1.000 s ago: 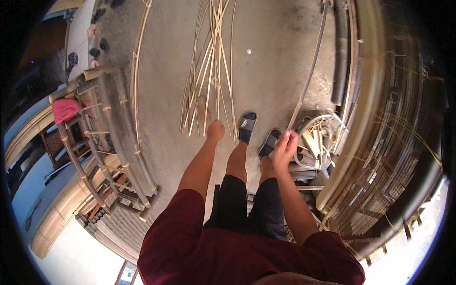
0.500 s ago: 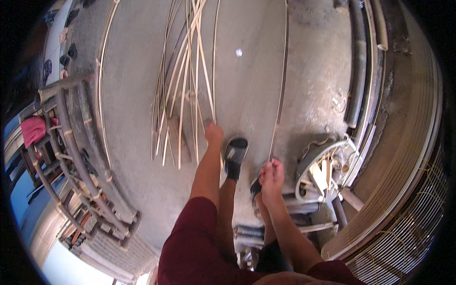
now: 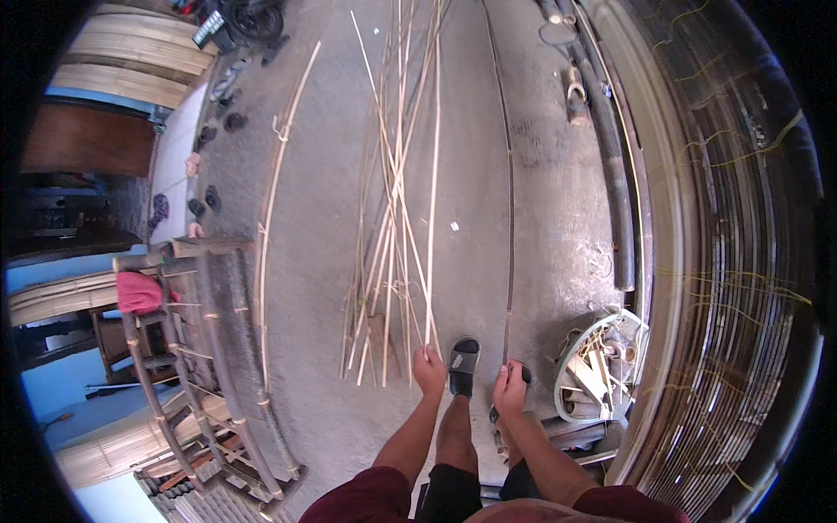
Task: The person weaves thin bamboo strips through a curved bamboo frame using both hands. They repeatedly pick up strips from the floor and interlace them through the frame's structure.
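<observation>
My left hand [image 3: 429, 368] is closed round the near end of a pale bamboo strip [image 3: 435, 174], which stretches away over the floor. To its right, my right hand [image 3: 510, 388] grips the near end of a long dark bamboo strip [image 3: 508, 218] running almost straight ahead. Just left of the pale strip lies a loose, crossing spread of bamboo strips [image 3: 390, 235], over a short block [image 3: 377, 338]. My sandalled left foot [image 3: 463, 357] stands between the two hands; the right foot is partly hidden behind my right hand.
Right of my right hand stands a tub [image 3: 562, 379] of bamboo offcuts. Dark bamboo poles [image 3: 617, 192] and a slatted blind [image 3: 732, 261] line the right side. At left are a bamboo bench [image 3: 218, 349] and a tied bundle of strips [image 3: 272, 192]; a motorcycle [image 3: 253, 17] stands far back.
My left hand has drawn back toward me with the pale strip, now about level with my foot. The right hand still holds the dark strip. The view has tilted farther ahead.
</observation>
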